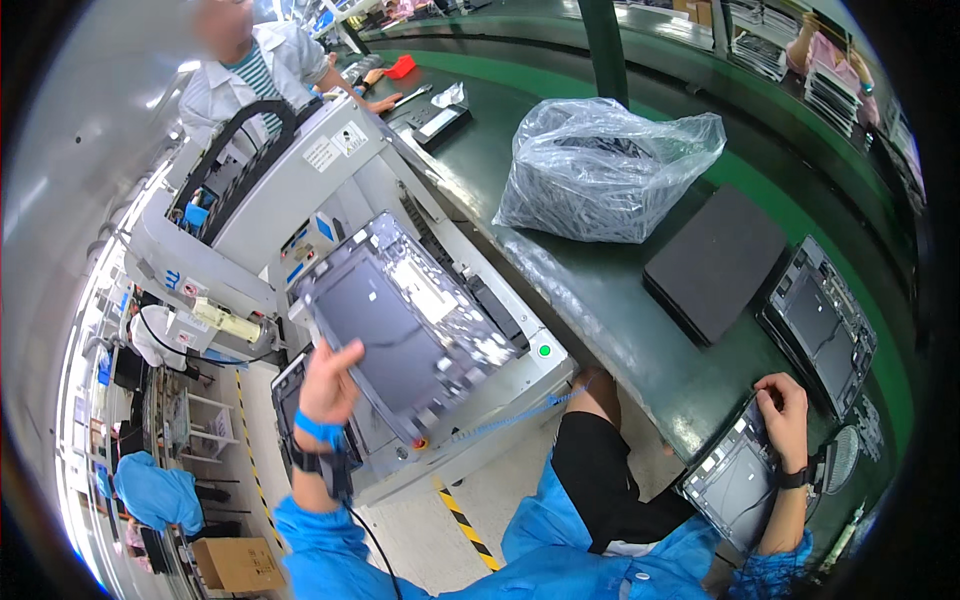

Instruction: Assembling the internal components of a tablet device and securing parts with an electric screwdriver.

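My left hand [332, 385] grips the near left edge of a dark laptop housing [375, 310], thumb on top and the other fingers partly hidden. This housing is tilted over a grey machine and slightly blurred; its inner side, with a bright metallic strip, faces up. Beneath it, part of another dark panel [290, 385] shows by my left wrist. On the right, my right hand [785, 415] is closed on the upper right edge of a second laptop housing [735, 485], which lies at the bench's near edge. A blue band and a coiled cord are at my left wrist.
The grey machine [300, 160] has a green button [544, 351] on its front corner. On the green bench [600, 290] stand a clear plastic bag [610, 170] of dark pieces, a black foam block [715, 265] and further housings [822, 325]. A person [265, 75] stands behind the machine.
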A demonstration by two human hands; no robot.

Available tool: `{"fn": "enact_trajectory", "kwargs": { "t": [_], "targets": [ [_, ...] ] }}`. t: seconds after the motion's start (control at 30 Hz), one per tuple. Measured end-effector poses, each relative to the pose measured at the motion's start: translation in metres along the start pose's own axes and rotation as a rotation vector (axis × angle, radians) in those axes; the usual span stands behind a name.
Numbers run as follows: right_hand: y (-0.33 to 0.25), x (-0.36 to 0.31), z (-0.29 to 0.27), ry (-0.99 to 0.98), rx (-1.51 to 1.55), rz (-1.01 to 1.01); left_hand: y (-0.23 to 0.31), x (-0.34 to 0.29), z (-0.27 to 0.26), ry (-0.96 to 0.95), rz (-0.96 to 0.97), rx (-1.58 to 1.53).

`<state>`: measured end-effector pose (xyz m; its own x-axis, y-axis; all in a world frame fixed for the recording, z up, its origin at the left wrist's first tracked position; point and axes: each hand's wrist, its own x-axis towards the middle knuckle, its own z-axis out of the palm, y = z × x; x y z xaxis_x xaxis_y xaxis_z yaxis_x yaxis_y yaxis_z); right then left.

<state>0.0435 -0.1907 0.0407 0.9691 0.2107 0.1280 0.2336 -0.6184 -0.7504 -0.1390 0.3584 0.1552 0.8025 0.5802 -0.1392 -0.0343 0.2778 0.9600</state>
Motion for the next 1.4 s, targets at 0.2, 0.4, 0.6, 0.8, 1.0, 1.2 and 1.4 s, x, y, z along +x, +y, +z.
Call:
{"fn": "enact_trajectory", "kwargs": {
  "t": [0.2,0.4,0.6,0.8,1.0,1.2,1.4],
  "targets": [
    [0.001,0.001,-0.004,-0.012,0.015,-0.002,-0.067,-0.104,0.072,-0.166,-0.286,-0.202],
    [-0.006,0.006,0.001,-0.058,-0.01,0.006,-0.129,-0.153,0.118,-0.309,-0.183,-0.187],
    [-0.001,0.003,-0.007,-0.037,-0.047,0.024,-0.143,-0.159,0.13,-0.319,-0.164,-0.233],
    [-0.001,0.003,-0.008,-0.039,-0.052,0.016,-0.151,-0.169,0.119,-0.299,-0.321,-0.381],
    [-0.001,0.002,-0.006,-0.039,-0.061,0.017,-0.129,-0.154,0.137,-0.266,-0.24,-0.461],
    [0.0,0.002,-0.007,-0.035,-0.072,0.004,-0.132,-0.085,0.124,-0.124,0.085,-0.326],
    [-0.001,0.0,-0.012,-0.041,-0.07,0.027,-0.088,-0.041,0.125,-0.104,0.081,-0.417]
  ]
}}
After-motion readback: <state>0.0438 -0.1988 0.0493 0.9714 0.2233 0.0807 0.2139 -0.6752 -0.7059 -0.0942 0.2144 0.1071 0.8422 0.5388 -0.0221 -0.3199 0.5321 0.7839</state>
